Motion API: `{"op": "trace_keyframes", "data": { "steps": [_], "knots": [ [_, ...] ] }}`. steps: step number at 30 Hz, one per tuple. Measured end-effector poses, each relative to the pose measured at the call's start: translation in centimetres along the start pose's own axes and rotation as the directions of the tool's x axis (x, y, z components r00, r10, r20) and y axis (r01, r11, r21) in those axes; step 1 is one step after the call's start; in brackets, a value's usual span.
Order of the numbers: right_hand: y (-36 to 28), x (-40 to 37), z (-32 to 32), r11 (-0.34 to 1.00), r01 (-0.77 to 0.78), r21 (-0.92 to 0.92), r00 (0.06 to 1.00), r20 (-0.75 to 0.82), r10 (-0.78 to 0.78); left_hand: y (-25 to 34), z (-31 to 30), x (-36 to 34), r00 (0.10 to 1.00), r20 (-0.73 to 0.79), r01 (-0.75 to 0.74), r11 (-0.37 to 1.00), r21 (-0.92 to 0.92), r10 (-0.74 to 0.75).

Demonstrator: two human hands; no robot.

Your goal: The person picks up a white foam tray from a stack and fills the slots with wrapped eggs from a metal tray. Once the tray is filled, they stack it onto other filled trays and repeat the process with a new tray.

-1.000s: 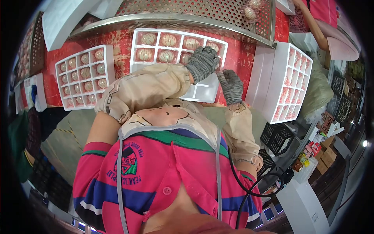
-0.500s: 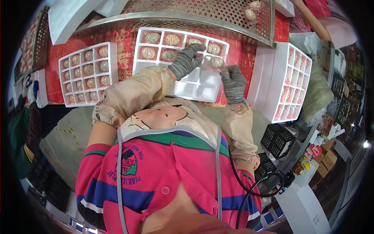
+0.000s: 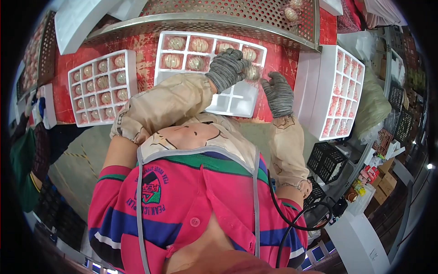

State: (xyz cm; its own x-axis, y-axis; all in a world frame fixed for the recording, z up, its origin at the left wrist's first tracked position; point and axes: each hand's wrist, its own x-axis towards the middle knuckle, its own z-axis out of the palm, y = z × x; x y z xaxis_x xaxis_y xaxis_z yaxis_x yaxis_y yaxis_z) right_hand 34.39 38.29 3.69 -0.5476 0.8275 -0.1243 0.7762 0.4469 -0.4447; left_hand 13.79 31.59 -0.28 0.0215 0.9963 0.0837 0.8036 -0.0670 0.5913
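Observation:
A white divided tray (image 3: pixel 159 59) lies on the red table, with pale round items in clear wrap, such as one wrapped ball (image 3: pixel 199 44), in its far compartments. My left hand (image 3: pixel 228 69), in a grey knitted glove, reaches over the tray, its fingers closed against another wrapped ball (image 3: pixel 252 72) near the tray's right side. Part of that grip is hidden. Just right of this ball is my right hand (image 3: pixel 278 95), also gloved, its fingers apart and holding nothing. Several near compartments of the tray hold nothing.
A filled tray (image 3: pixel 132 73) lies at the left, and stacked white trays (image 3: pixel 311 91) stand at the right. Beyond the middle tray runs a perforated metal rack (image 3: pixel 205 20). Black crates (image 3: pixel 325 160) are at the lower right. Another person's sleeve (image 3: pixel 40 150) shows at far left.
My left hand has moved right, onto the wrapped ball. My right hand has shifted slightly right and its fingers have opened. The person at the upper right has moved mostly out of view.

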Motion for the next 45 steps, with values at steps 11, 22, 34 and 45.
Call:
{"op": "trace_keyframes", "data": {
  "steps": [11,22,34,45],
  "knots": [
    [0.2,3.1,2.1,0.852,0.282,-0.441,0.942,0.297,-0.158,0.2,1.2,0.5,0.999,-0.001,-0.052,0.96,0.276,0.055],
    [-0.3,5.1,3.2,0.784,0.375,-0.495,0.834,0.549,-0.051,0.0,2.0,1.5,0.995,0.095,-0.039,0.966,0.254,0.016],
    [-1.8,5.6,1.8,0.941,0.226,-0.253,0.849,0.525,-0.063,0.4,-8.8,7.9,0.955,-0.138,-0.234,0.953,0.194,0.263],
    [2.0,0.3,5.4,0.981,0.176,0.084,0.969,-0.189,-0.158,-16.3,-6.0,26.6,0.968,0.041,0.196,0.85,0.489,-0.247]
  ]
}}
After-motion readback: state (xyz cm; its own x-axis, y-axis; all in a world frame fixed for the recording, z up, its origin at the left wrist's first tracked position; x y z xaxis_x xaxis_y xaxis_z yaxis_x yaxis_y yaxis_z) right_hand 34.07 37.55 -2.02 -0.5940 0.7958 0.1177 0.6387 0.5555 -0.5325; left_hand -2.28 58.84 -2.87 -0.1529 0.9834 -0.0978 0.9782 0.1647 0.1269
